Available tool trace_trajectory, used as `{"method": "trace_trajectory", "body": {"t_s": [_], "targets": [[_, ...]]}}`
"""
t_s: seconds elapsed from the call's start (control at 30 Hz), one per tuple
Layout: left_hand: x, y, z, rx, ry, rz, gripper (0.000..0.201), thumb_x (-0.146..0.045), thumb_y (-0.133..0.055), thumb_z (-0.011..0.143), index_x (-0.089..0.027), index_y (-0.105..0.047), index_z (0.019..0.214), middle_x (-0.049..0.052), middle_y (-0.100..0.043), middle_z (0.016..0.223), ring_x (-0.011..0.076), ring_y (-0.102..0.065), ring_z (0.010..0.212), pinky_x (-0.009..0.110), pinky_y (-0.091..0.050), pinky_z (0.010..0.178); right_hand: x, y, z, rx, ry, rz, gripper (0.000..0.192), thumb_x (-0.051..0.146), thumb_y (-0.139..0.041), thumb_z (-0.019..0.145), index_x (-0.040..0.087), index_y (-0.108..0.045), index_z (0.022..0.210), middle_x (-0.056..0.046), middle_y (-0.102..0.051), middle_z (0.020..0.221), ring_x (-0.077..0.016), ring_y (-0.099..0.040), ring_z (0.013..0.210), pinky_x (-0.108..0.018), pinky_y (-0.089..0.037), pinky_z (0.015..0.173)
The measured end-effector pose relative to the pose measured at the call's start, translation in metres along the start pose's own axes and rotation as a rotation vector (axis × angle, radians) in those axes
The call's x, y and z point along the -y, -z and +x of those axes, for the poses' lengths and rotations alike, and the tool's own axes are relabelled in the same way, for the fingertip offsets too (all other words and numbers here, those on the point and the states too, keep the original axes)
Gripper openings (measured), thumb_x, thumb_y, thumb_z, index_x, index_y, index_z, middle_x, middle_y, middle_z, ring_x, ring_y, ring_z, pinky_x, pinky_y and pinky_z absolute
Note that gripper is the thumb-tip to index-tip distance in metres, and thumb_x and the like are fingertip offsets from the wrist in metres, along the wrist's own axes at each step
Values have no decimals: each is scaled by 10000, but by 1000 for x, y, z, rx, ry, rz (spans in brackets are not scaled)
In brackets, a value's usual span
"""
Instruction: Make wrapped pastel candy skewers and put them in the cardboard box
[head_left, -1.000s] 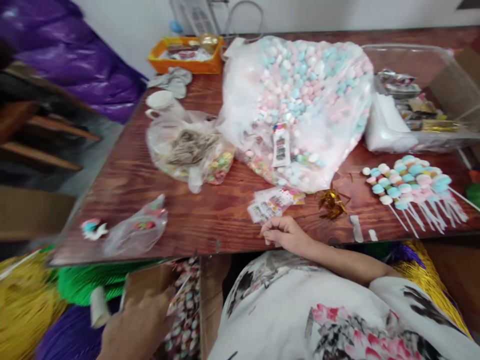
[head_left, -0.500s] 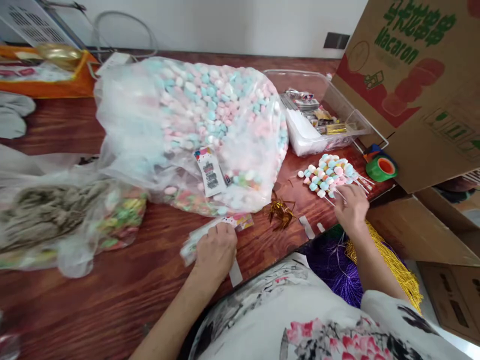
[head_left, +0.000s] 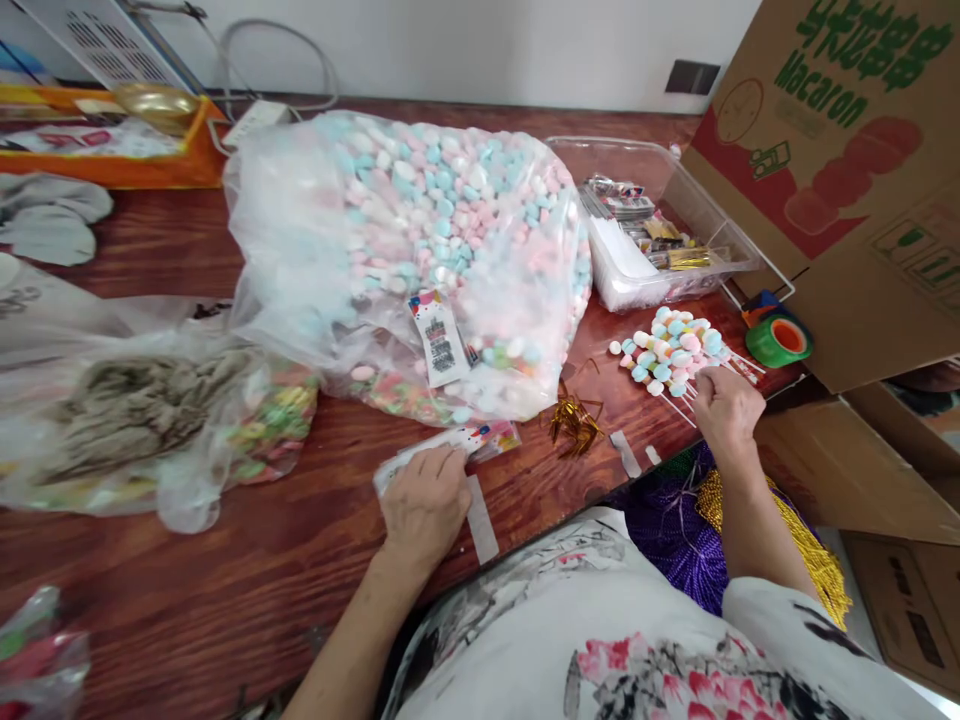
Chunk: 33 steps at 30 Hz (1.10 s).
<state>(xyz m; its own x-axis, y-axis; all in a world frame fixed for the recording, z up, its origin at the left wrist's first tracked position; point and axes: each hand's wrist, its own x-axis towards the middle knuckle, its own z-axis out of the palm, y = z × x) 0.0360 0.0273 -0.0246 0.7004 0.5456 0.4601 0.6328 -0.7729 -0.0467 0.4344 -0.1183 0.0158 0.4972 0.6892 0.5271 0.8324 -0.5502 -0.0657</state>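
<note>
Little change since half a second ago: left hand (head_left: pixel 424 503) still flat on wrappers (head_left: pixel 450 450), right hand (head_left: pixel 724 408) fingers closing on skewers (head_left: pixel 671 355).

Reddish-brown wood-grain table (head_left: pixel 225 590) is carrying a clear bag (head_left: pixel 420 260) w/ pastel pink, blue & white marshmallows, plus skewers (head_left: pixel 671 358) in the same pastels on white sticks. Gold foil ties (head_left: pixel 574 425) are glinting beside multicolour-printed small packets (head_left: pixel 465 445); a green tape roll (head_left: pixel 780 342) w/ orange core is sitting by a tan cardboard box (head_left: pixel 862 170) w/ green & red print. Person's white top (head_left: pixel 615 640) is showing pink & black floral print.
</note>
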Motion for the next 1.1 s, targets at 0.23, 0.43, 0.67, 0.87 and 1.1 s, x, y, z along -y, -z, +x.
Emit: {"method": "trace_trajectory", "body": {"t_s": [0.23,0.43,0.67,0.87,1.1], "targets": [[-6,4,1,69,14,-14,96,-104,-587,802,-170,-647,839,81,-672,844,256,-578,824,348,-447,731,18,79,21,227,331,-119,252,242,-502,897,191,-724,789,-48,-699,721,-175,-590,690,-281,-299,575],[-7,10,12,189,65,-5,103,-101,-561,783,-166,-641,783,101,-634,804,276,-555,808,366,-423,696,65,84,44,562,550,-211,252,162,-463,869,155,-704,795,-77,-680,777,-154,-520,649,-298,-191,551],[1,5,6,119,127,-92,133,-151,-569,837,-172,-652,736,90,-641,790,267,-557,851,367,-442,725,94,73,72,680,659,-322,255,118,-451,852,120,-696,919,-134,-675,915,-180,-552,687,-317,-202,569],[-3,13,-6,181,119,-29,128,-126,-559,838,-174,-677,831,89,-656,865,260,-558,835,358,-457,716,83,81,71,783,703,-432,262,68,-453,824,142,-703,851,-128,-700,859,-204,-592,682,-303,-252,563],[-1,15,-9,222,138,-93,177,-75,-515,814,-158,-671,816,120,-654,868,282,-557,859,390,-460,743,71,75,65,758,707,-466,264,28,-483,805,139,-722,816,-126,-713,813,-188,-593,636,-296,-297,566]]}}
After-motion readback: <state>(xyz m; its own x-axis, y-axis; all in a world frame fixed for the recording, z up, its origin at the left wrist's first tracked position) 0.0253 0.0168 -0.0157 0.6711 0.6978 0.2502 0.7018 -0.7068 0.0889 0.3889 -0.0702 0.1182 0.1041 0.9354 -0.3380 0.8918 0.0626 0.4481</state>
